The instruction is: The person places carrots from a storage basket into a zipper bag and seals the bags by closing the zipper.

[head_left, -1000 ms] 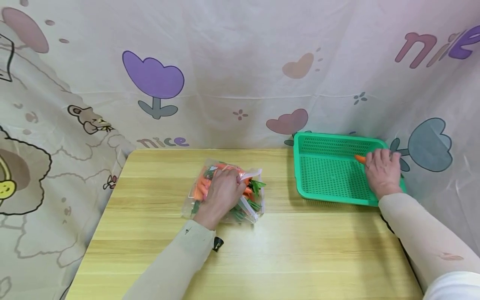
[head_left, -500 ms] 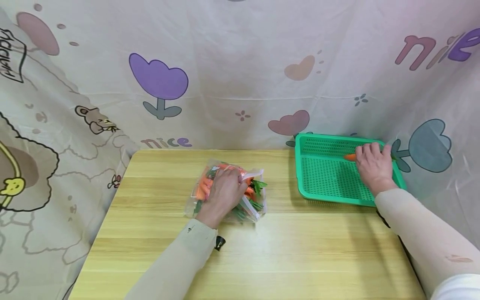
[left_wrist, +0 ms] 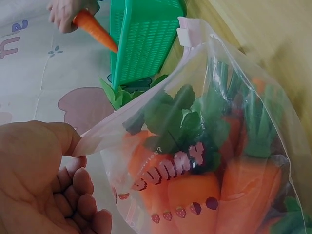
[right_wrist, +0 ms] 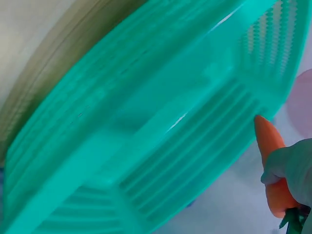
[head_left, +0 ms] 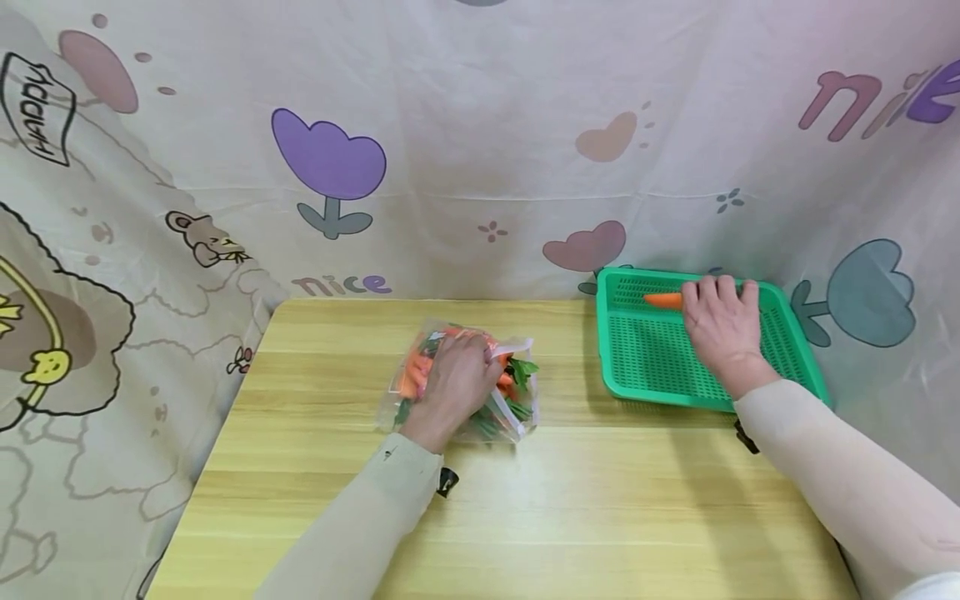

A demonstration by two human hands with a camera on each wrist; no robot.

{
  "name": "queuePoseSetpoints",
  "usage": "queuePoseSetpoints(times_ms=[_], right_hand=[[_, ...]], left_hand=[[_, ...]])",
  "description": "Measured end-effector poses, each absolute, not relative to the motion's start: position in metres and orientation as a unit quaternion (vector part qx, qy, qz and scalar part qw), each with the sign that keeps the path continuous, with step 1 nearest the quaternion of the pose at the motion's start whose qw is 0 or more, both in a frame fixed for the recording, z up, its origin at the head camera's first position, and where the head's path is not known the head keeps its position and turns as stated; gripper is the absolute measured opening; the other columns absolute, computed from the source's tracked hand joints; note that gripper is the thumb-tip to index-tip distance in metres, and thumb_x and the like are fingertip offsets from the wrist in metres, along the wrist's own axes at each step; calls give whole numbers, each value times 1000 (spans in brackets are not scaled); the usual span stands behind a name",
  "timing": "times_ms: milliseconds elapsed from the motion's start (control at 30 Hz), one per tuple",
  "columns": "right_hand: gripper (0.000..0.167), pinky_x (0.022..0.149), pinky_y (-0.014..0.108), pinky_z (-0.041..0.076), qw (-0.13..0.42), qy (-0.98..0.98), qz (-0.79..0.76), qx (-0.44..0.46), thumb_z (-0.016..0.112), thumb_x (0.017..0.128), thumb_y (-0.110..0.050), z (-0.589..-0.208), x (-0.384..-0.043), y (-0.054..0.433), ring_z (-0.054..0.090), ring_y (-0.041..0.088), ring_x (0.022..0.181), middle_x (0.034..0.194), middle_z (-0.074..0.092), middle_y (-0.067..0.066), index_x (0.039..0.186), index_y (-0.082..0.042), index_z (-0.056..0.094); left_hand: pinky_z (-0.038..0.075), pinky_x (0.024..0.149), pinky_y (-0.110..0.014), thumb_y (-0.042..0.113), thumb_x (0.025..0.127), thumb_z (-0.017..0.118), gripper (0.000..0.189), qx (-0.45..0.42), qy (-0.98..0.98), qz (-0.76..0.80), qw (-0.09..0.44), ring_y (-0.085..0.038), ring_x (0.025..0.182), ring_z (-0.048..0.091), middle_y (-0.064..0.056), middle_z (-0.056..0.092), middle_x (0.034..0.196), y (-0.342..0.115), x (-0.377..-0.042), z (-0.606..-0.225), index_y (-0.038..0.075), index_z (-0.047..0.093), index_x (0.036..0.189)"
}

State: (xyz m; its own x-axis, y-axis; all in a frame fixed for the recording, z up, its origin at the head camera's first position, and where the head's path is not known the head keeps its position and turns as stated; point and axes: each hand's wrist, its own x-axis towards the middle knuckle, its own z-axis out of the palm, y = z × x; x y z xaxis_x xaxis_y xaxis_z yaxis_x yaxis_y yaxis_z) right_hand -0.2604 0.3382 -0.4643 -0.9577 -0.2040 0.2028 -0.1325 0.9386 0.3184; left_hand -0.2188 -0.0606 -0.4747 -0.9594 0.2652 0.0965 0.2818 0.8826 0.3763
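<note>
My left hand (head_left: pixel 459 379) pinches the zip edge of a clear zip bag (left_wrist: pixel 161 112) between thumb and finger, holding its mouth up. Inside the bag lie several orange carrots (left_wrist: pixel 248 190) with green leafy tops, and some leaves poke out at the opening. Over the green basket, my right hand (head_left: pixel 723 329) grips a single carrot (head_left: pixel 663 301), its tip pointing left. In the right wrist view this carrot (right_wrist: pixel 268 139) shows a green stem end beside the fingers. The bag rests on the table, its printed front turned toward the left wrist camera.
A green plastic basket (head_left: pixel 606 367) with slotted walls stands at the table's back right, near the printed cloth (head_left: pixel 450 150) hung behind. The wooden table (head_left: pixel 570 500) stretches in front of both. Black straps show at the wrists.
My right hand has lifted the carrot and carried it leftward over the basket, so more of the carrot shows. The left hand keeps its hold on the bag. The head view has shifted slightly.
</note>
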Motion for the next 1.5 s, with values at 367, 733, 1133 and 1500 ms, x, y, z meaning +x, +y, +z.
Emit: queuePoseSetpoints(times_ms=[367, 733, 1133, 1500], right_hand=[[5, 94, 62, 34, 251, -952, -90, 147, 47, 104, 0, -449, -254, 298, 41, 44, 100, 103, 50, 23, 108, 3, 48], [21, 82, 56, 40, 343, -910, -92, 214, 63, 89, -2, -435, -238, 262, 47, 40, 92, 98, 55, 19, 108, 2, 55], [36, 78, 54, 45, 308, -907, -63, 280, 77, 80, -18, -434, -190, 213, 57, 39, 89, 97, 62, 15, 107, -2, 59], [42, 75, 47, 44, 264, -925, 9, 274, 86, 76, -22, -469, -190, 152, 59, 35, 88, 101, 65, 13, 106, -6, 62]], left_hand=[[41, 106, -39, 21, 98, 65, 20, -132, -972, -193, 13, -23, 100, 59, 0, 69, 97, -58, -219, -471, 15, 58, 81], [36, 120, -40, 20, 97, 66, 19, -131, -973, -191, 16, -24, 117, 65, -3, 74, 117, -56, -219, -468, 15, 57, 81], [40, 112, -42, 17, 96, 65, 13, -128, -971, -200, 24, -24, 90, 54, 0, 57, 79, -56, -219, -461, 14, 58, 85], [42, 100, -43, 23, 96, 66, 14, -116, -973, -197, 24, -26, 95, 54, 0, 60, 85, -51, -218, -455, 15, 59, 88]])
